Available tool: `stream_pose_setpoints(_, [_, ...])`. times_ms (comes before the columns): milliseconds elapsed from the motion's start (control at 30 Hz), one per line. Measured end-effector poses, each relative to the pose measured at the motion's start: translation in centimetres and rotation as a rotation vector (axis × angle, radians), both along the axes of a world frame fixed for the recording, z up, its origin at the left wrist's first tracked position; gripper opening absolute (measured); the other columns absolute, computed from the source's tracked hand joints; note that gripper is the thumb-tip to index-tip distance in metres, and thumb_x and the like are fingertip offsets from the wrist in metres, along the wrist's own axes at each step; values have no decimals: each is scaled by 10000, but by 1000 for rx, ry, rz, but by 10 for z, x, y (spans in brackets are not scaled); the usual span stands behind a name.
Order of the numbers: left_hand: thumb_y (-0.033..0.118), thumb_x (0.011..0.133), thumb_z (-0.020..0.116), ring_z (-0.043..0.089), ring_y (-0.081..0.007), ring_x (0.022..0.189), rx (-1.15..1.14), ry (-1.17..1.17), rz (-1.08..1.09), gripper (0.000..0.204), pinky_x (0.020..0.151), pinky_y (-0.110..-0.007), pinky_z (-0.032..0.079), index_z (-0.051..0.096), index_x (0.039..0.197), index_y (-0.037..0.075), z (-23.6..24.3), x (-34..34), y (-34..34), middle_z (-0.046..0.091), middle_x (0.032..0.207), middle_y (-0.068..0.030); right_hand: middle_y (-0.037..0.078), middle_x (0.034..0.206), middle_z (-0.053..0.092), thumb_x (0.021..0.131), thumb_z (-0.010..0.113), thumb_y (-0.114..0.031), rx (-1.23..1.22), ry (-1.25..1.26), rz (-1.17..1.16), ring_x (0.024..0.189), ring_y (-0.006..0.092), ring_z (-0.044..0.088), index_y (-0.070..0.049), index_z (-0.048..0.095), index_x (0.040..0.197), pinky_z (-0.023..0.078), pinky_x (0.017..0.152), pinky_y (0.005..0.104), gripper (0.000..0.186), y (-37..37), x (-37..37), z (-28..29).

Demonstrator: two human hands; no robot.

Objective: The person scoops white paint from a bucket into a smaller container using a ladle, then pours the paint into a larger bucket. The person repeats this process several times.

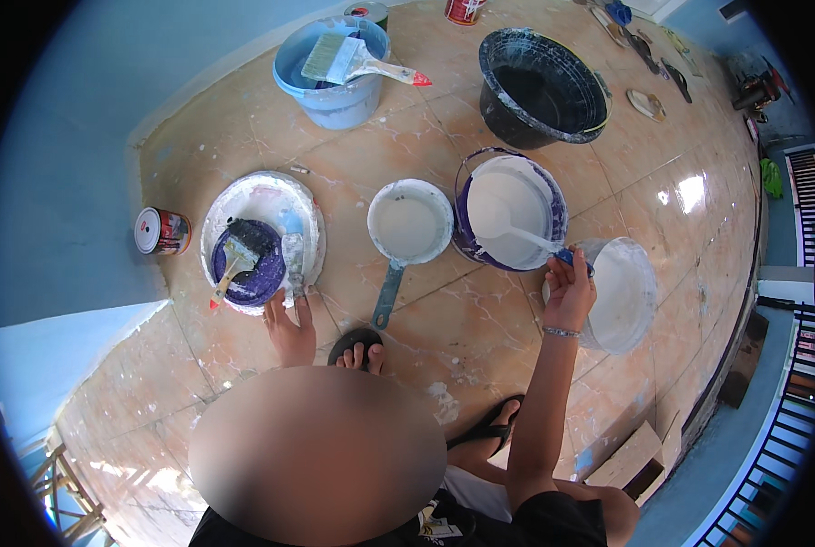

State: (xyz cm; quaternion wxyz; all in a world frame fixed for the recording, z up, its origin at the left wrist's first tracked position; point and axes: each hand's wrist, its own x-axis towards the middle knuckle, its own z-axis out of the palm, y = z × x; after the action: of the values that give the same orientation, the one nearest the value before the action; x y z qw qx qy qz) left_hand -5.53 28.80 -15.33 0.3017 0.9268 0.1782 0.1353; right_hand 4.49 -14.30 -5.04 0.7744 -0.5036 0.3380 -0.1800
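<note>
My right hand (567, 296) grips the blue handle of a white-coated flat tool (512, 232), whose head is in the white paint of a purple bucket (467, 219). A translucent tub (626, 310) with white residue stands right beside that hand. My left hand (289, 328) has its fingers on a paint-smeared scraper (294, 260) at the edge of a white round lid (298, 205). On this lid lie a purple lid (252, 287) and a brush (236, 260). Between my hands sits a white long-handled dipper (412, 187) holding white liquid.
A light blue bucket (330, 109) with a wide brush (335, 56) across it and a black bucket (535, 132) stand behind. A paint can (161, 232) is by the blue left wall. Sandals (644, 102) lie at back right; cardboard (626, 456) lies front right.
</note>
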Motion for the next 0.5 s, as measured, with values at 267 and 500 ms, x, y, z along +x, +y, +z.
stream_pose_setpoints(267, [302, 1047, 621, 600, -128, 593, -1226, 443, -277, 395, 542, -281, 448, 529, 1281, -2, 29, 60, -113, 645, 788, -67, 66, 921, 745, 1003, 707, -230, -281, -9, 59, 718, 137, 711, -17, 719, 1119, 519, 500, 261, 243, 14, -1, 1])
stream_pose_setpoints(500, [260, 1067, 586, 439, -73, 457, -1220, 370, -170, 274, 427, -260, 337, 534, 1176, 14, 66, 56, -124, 505, 624, 6, 42, 838, 720, 986, 734, -255, -300, 36, 63, 656, 106, 650, -12, 735, 1082, 464, 485, 236, 261, 14, -5, 1])
